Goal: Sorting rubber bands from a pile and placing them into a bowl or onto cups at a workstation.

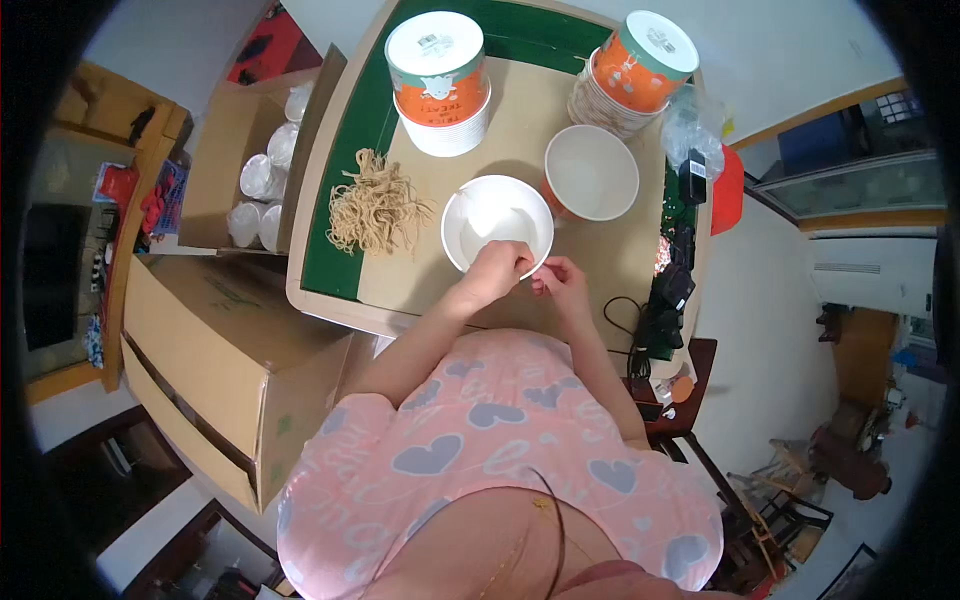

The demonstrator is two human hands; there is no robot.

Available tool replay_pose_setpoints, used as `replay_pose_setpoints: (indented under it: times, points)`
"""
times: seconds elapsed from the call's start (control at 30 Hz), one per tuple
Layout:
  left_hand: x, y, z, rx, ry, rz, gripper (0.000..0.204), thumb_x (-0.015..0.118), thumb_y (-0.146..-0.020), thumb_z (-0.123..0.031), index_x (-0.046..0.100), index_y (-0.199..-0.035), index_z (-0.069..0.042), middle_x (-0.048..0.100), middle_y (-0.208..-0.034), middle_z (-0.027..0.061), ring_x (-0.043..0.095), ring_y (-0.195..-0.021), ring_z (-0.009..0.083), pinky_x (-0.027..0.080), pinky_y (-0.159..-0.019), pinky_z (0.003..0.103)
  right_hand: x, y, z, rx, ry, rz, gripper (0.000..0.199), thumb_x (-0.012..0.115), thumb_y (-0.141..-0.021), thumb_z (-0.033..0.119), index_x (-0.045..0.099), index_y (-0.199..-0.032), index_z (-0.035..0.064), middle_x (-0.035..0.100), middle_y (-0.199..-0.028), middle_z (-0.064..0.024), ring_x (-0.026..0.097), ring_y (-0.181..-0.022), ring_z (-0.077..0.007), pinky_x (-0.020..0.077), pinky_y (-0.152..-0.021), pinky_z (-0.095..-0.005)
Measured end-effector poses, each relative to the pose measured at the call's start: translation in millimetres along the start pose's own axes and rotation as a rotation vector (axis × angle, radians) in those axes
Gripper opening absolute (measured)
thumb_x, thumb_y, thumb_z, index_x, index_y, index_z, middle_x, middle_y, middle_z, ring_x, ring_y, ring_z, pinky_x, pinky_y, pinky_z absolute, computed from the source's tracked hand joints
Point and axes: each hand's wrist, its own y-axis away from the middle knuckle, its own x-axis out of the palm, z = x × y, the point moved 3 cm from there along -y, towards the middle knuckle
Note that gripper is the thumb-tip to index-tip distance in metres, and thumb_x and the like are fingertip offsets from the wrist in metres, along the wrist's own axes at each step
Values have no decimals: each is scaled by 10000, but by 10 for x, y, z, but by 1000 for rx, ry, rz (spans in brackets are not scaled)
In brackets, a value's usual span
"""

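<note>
A white paper bowl (490,215) stands upright in the middle of the table, in front of me. My left hand (497,268) grips its near rim, fingers curled over the edge. Right beside it, my right hand (560,280) pinches at the same rim, fingers closed; whether it holds something small I cannot tell. A second empty bowl (592,172), white inside and orange outside, sits just behind and to the right. A pile of tan strings (375,205) lies to the left of the bowl.
Two stacks of orange-and-white bowls stand upside down at the far side (438,80) (640,65). Open cardboard boxes (235,165) (215,370) sit left of the table, one holding white cups. Black devices and cables (672,295) lie at the table's right edge.
</note>
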Motion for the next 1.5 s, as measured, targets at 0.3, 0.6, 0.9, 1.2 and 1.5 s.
replay_pose_setpoints:
  times: [0.3, 0.6, 0.9, 1.2, 1.5]
  points:
    - [-32, 38, 162, -132, 517, -5, 95, 594, -839, -36, 609, -897, 37, 654, -761, 104, 629, -733, 138, 499, -661, 271, 274, 306, 473, -234, -62, 7, 206, 555, -862, 31, 518, -1064, 31, 622, -862, -56, 576, -645, -110, 480, -579, -232]
    - [-53, 41, 111, -313, 726, -20, 262, 576, -850, -72, 527, -1084, 35, 621, -781, 79, 605, -706, 128, 494, -646, 260, 383, 174, 626, -373, 635, -192, 331, 610, -798, 18, 537, -1113, 86, 629, -856, -107, 597, -635, -192, 485, -603, -314]
    - [-69, -7, 117, -347, 686, 65, 322, 542, -797, -52, 548, -1111, 21, 608, -772, 57, 541, -643, 89, 433, -589, 227, 223, 119, 405, -417, 337, -179, 203, 596, -824, 13, 584, -1021, 57, 621, -816, -31, 577, -694, -99, 466, -611, -239]
    - [13, 0, 59, -87, 436, -17, 141, 646, -770, -79, 671, -891, -11, 638, -728, 68, 576, -683, 129, 468, -656, 274, 163, 165, 492, -347, 191, -148, 64, 598, -830, 20, 614, -892, 17, 610, -812, -12, 555, -749, -79, 449, -669, -219]
    - [-18, 15, 47, -157, 534, -62, 120, 691, -777, -104, 687, -838, 0, 674, -784, 96, 622, -743, 144, 496, -711, 275, 94, 250, 927, -603, 402, -197, 148, 621, -797, 20, 591, -942, 24, 570, -790, -24, 557, -714, -140, 456, -674, -251]
